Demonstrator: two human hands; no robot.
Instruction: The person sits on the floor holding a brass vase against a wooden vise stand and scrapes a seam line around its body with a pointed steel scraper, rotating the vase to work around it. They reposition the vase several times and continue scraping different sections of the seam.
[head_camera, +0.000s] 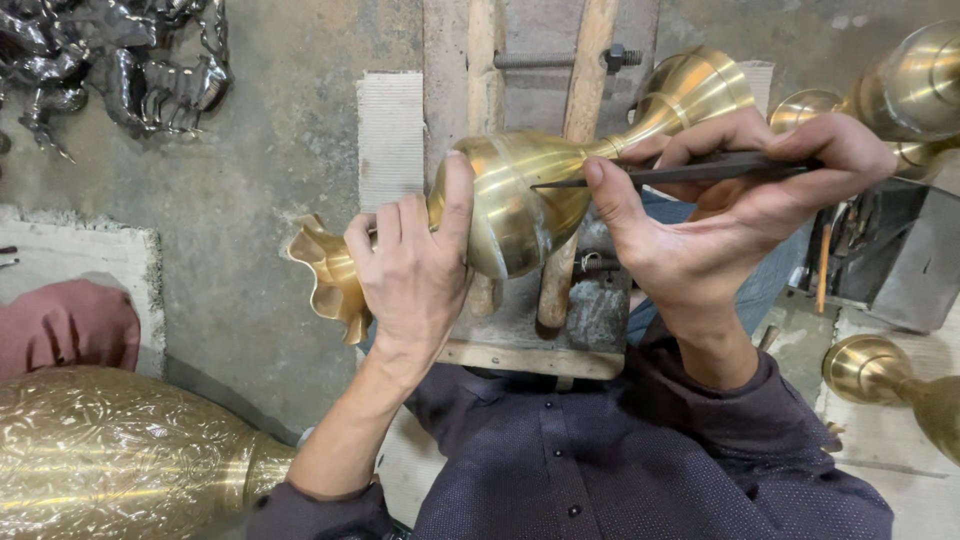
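Note:
A polished brass vase (515, 195) lies sideways across a wooden stand (530, 330), its frilled mouth to the left and its flared foot to the upper right. My left hand (415, 265) grips the vase's narrow neck beside the frilled mouth, thumb resting on the round belly. My right hand (720, 215) holds a thin dark metal engraving tool (670, 172) level, its point touching the belly's upper side.
A large engraved brass vessel (110, 455) lies at the lower left beside a maroon cloth (65, 325). More plain brass vases (915, 70) stand at the upper right and another (885, 375) at the lower right. Dark metal figures (120, 60) lie at the top left.

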